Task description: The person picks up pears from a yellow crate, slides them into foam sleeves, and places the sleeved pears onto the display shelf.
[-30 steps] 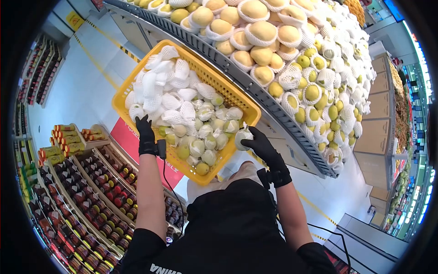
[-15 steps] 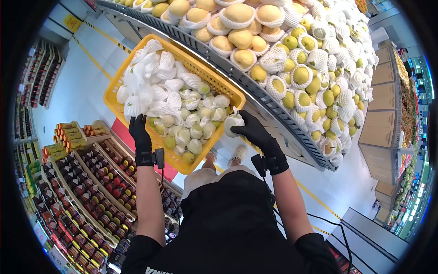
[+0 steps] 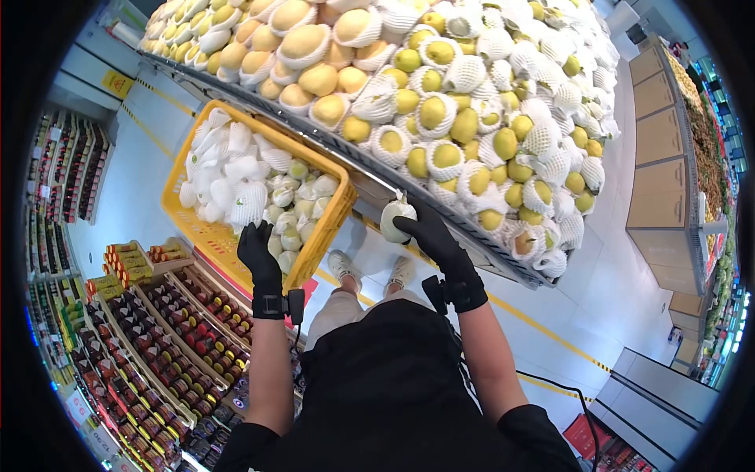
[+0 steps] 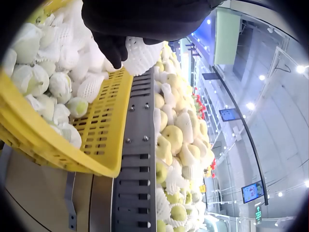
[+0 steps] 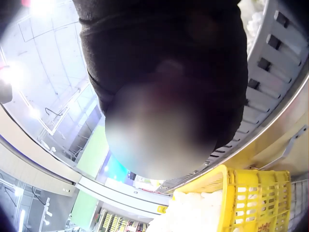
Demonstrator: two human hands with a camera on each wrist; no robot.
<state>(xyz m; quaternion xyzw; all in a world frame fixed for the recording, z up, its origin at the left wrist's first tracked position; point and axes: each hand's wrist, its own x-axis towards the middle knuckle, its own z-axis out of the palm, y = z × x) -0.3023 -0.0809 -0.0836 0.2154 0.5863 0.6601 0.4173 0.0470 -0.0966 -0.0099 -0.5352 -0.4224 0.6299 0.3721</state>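
Head view: a person in a black top, seen from above in a shop, works with both hands beside a fruit display.
Left hand: the black-gloved left hand is at the near long side of the basket, its fingers and thumb pinching a white foam net, as the left wrist view shows.
Right hand: the right hand, also gloved in black, holds a pale green fruit in a thin whitish wrapper, fingers and thumb closed around it.
Held fruit: outside the basket, just beyond its right end, above the floor and near the display's edge.
Yellow basket: the slotted plastic basket lies alongside the display, a heap of white foam nets toward its left end and many wrapped pale green fruits toward its right.
Fruit display: yellow fruits, many cupped in foam nets, are piled behind a grey slotted edge.
Right wrist view: dark glove fills the upper part, with a blurred pale patch before it too smeared to identify.
Below and left: white shoes on a pale floor; rows of dark jars on curved shelves.
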